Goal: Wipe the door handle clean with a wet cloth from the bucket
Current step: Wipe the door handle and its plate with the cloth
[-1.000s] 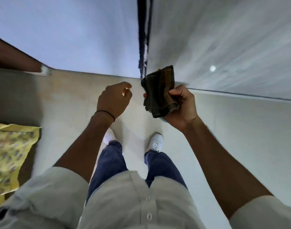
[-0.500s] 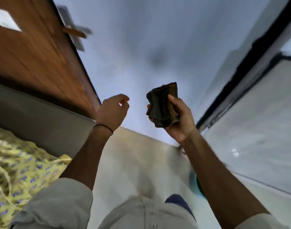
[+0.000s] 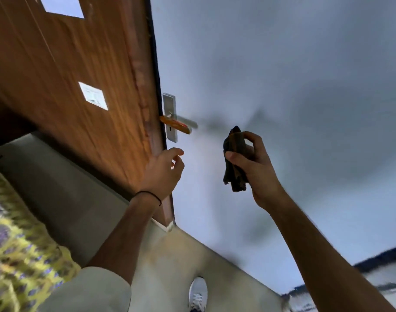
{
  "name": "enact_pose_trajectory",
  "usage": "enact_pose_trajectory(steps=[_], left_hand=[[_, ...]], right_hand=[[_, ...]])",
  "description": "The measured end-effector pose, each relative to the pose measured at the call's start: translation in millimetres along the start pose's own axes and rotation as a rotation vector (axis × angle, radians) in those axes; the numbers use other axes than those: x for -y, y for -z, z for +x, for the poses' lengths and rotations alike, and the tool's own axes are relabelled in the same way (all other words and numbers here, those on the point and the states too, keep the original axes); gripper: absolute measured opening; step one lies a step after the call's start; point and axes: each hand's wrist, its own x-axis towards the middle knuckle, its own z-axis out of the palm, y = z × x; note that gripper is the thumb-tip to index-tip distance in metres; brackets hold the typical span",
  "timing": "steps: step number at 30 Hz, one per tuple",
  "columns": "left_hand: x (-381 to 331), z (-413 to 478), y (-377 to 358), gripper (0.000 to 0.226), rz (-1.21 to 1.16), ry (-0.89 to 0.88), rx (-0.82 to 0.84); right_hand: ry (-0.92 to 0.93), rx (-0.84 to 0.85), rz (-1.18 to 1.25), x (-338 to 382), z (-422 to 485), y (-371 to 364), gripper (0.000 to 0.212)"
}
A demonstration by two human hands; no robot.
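Note:
A lever door handle point(image 3: 176, 126) with a metal plate sticks out from the edge of a brown wooden door point(image 3: 75, 91). My right hand point(image 3: 253, 167) grips a dark folded cloth point(image 3: 235, 161), raised to the right of the handle and slightly below it, apart from it. My left hand point(image 3: 164, 174) hangs just below the handle by the door's edge, fingers loosely curled and holding nothing. The bucket is out of view.
A pale wall point(image 3: 282, 86) fills the right and centre. A yellow patterned fabric point(image 3: 19, 255) lies at lower left. A white switch plate point(image 3: 93, 95) sits on the door. My white shoe point(image 3: 198, 293) stands on the beige floor point(image 3: 170, 255).
The view has swung up and left from the floor to the door. Both hands rose toward the handle, which now sits near centre. The cloth stays in my right hand.

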Motion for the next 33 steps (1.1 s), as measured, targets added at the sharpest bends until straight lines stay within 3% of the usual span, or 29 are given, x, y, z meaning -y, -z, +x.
enact_pose_trajectory(steps=[7,13,17,21,33], left_hand=[[66.0,89.1,6.0,0.031,0.118,0.009,0.016],[118.3,145.0,5.7,0.060,0.149,0.046,-0.228],[137.4,178.6,-1.4,0.078,0.245,0.005,-0.293],[148.8,205.5,-12.6,0.078,0.294,0.038,-0.351],[204.4,238.2,-26.5,0.073,0.230,-0.235,-0.279]], right_hand=[[0.240,0.008,-0.398,-40.0,110.5,-59.2,0.043],[0.408,-0.099,-0.734,-70.9,166.9,-95.5,0.040],[0.427,-0.181,-0.903,-86.1,177.8,-114.7,0.043],[0.419,-0.264,-1.037,-99.7,174.7,-133.6,0.046],[0.463,-0.509,-1.300,-102.1,210.9,-204.8,0.036]])
